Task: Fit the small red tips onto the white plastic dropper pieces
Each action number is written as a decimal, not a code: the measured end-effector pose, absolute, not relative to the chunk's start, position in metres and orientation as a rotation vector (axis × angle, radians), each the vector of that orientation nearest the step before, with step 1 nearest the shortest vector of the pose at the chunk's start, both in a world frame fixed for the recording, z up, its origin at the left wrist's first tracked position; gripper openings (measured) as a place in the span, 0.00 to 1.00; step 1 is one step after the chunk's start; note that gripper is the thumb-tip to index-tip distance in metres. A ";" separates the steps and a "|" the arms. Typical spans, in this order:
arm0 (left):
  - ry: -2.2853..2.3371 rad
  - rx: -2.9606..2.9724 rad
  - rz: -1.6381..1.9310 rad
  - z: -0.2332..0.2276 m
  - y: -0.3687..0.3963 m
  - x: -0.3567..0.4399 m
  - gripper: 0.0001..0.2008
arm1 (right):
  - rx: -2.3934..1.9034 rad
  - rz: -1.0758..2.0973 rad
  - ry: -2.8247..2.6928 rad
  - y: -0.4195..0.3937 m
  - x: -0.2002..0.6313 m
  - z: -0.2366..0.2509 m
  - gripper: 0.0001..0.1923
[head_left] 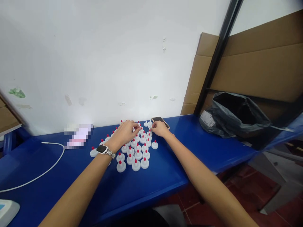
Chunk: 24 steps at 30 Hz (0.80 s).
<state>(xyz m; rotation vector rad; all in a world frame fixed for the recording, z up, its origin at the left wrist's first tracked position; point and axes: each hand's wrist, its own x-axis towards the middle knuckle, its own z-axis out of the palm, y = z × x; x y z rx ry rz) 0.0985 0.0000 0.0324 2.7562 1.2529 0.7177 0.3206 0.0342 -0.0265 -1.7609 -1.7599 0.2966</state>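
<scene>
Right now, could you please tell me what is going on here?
A person's left hand is over a cluster of white caps with red tips, standing on a blue table. The right hand is at the cluster's right edge, close to white pieces that show no red tip, in front of a phone. Whether the fingers hold anything is too small to tell.

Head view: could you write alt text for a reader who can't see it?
A person's left hand and right hand reach among many round white plastic-looking caps with red tips on a blue table against a white wall. A dark-screened rectangular phone lies just behind the right hand; a dark grey plastic bag sits farther right.
</scene>
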 end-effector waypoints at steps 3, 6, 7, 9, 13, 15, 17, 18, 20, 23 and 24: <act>1.265 2.743 0.738 0.034 0.004 0.106 0.17 | -1.717 0.296 -1.770 0.032 0.317 -0.024 0.02; 1.287 2.707 0.795 0.033 0.009 0.099 0.17 | -1.538 0.213 -1.764 0.025 0.308 -0.014 0.04; 1.308 2.700 0.816 0.033 0.010 0.094 0.17 | -1.453 0.200 -1.753 0.021 0.304 -0.010 0.05; 1.377 2.701 0.835 0.031 0.013 0.081 0.17 | -1.294 0.244 -1.729 0.012 0.292 -0.003 0.06; 1.543 2.716 0.747 0.023 0.017 0.053 0.14 | -1.070 0.437 -1.755 -0.002 0.265 0.003 0.07; 1.579 2.731 0.651 0.017 0.019 0.045 0.12 | -1.038 0.485 -1.802 -0.006 0.253 0.001 0.07; 1.593 2.757 0.566 0.011 0.020 0.042 0.11 | -1.051 0.490 -1.849 -0.007 0.244 -0.002 0.06; 1.601 2.770 0.537 0.008 0.021 0.042 0.11 | -1.064 0.485 -1.864 -0.007 0.242 -0.004 0.06; 1.618 2.793 0.509 0.004 0.021 0.045 0.09 | -1.093 0.479 -1.880 -0.005 0.239 -0.007 0.06; 1.639 2.822 0.494 0.001 0.022 0.051 0.07 | -1.108 0.493 -1.876 -0.002 0.238 -0.011 0.06; 1.641 2.837 0.482 0.000 0.023 0.053 0.07 | -1.103 0.503 -1.874 -0.002 0.238 -0.012 0.06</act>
